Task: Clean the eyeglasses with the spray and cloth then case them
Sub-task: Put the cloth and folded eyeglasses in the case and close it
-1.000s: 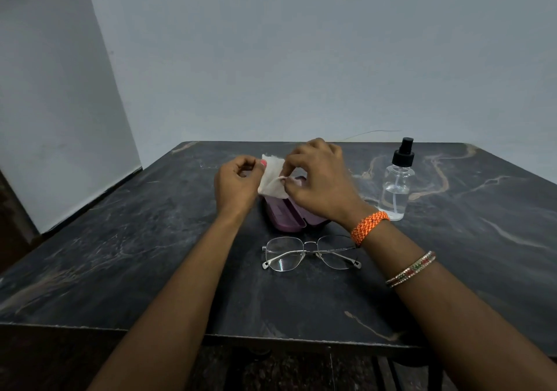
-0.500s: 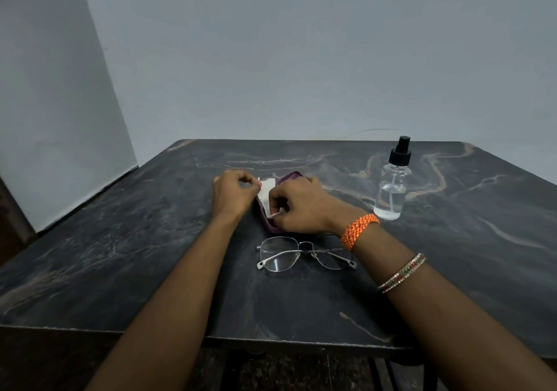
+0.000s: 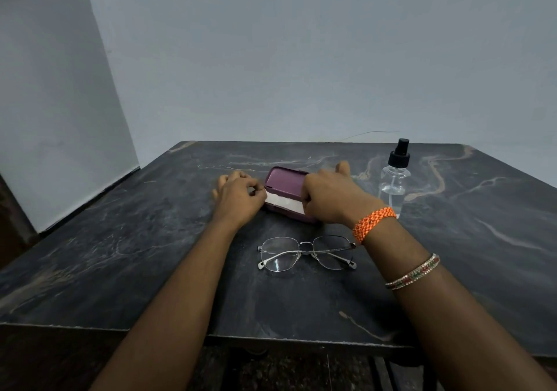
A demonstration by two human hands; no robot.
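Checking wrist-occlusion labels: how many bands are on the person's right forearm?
2. An orange braided band sits at the wrist, just above the eyeglasses; a beaded bangle sits further down the forearm. The left forearm shows none; undersides are hidden.

Cloth [image 3: 284, 200] lowered flat into case [image 3: 285, 179] (lid open), hands [image 3: 328, 196] apart
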